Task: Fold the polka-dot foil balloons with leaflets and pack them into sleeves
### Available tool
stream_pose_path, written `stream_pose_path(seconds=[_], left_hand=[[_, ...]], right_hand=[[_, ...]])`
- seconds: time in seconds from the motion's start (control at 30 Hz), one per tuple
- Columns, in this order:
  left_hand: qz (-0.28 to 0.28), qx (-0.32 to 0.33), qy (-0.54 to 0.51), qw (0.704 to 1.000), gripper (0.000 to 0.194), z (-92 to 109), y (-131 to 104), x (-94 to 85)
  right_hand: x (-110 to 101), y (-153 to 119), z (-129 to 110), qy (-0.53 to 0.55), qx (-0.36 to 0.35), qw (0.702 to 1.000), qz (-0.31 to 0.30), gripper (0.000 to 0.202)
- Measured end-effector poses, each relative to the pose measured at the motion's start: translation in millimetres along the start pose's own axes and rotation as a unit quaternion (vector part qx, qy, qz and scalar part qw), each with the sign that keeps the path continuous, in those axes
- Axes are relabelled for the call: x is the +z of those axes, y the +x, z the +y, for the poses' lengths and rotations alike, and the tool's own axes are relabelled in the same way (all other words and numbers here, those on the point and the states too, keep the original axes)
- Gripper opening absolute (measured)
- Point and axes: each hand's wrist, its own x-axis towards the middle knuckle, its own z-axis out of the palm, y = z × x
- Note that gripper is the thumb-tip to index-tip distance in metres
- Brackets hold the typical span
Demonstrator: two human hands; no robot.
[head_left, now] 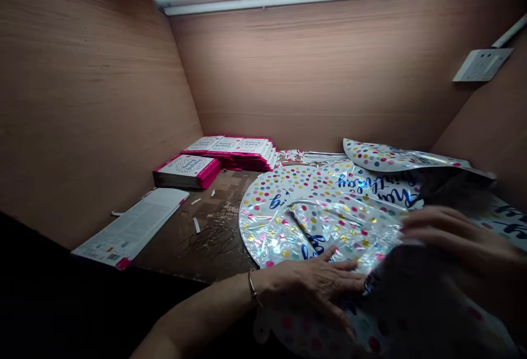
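Flat foil balloons (263, 233), white with coloured dots and blue lettering, lie overlapping in a wrinkled pile. My left hand (317, 285), with a bracelet on the wrist, rests palm down on the front balloon, its fingers spread. At the right, my right hand (457, 233) is smeared by motion over a raised dark flap (415, 287) of foil. The flap meets its fingertips, but whether they grip it I cannot tell. Behind that hand, another dotted balloon (395, 156) is curled up, showing a dark underside.
Pink-edged stacks of printed cards (247, 147) stand at the back left, with a nearer card stack (189, 169). Long printed sleeves (134, 227) lie by the left wall. Paper scraps (196, 225) dot the brown table (214, 243). Wooden panels enclose the space; a socket (483, 65) is at right.
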Motion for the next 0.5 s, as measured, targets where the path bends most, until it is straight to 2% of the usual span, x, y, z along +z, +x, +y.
stream_pose_path(seconds=[0.03, 0.07, 0.1, 0.17, 0.2, 0.27, 0.33, 0.5], left_hand=[[-0.001, 0.009, -0.014, 1.000, 0.064, 1, 0, -0.7], [0.000, 0.015, -0.027, 1.000, 0.060, 1, 0, -1.3], [0.002, 0.013, -0.038, 0.999, 0.057, 0, 0, -1.7], [-0.003, -0.014, -0.059, 0.998, 0.055, -4, 0, -1.2], [-0.008, -0.035, -0.069, 0.997, 0.055, -8, 1, -0.2], [-0.014, -0.076, -0.086, 0.993, 0.053, -16, 2, 2.8], [-0.004, -0.099, -0.100, 0.990, 0.052, -24, 3, 5.9], [0.030, -0.123, -0.172, 0.977, 0.053, -33, -2, 3.9]], right_hand=[[12, 37, -4, 0.023, 0.004, 0.999, -0.043, 0.023], [29, 72, -8, 0.059, 0.010, 0.990, -0.125, 0.022], [49, 101, -9, 0.105, 0.012, 0.978, -0.178, 0.020], [95, 140, -8, 0.177, 0.051, 0.945, -0.271, 0.011], [117, 151, -5, 0.185, 0.058, 0.937, -0.290, 0.009], [152, 156, 4, 0.190, 0.074, 0.929, -0.308, 0.016], [172, 152, 13, 0.188, 0.082, 0.928, -0.312, 0.018], [190, 151, 30, 0.193, 0.086, 0.925, -0.315, 0.012]])
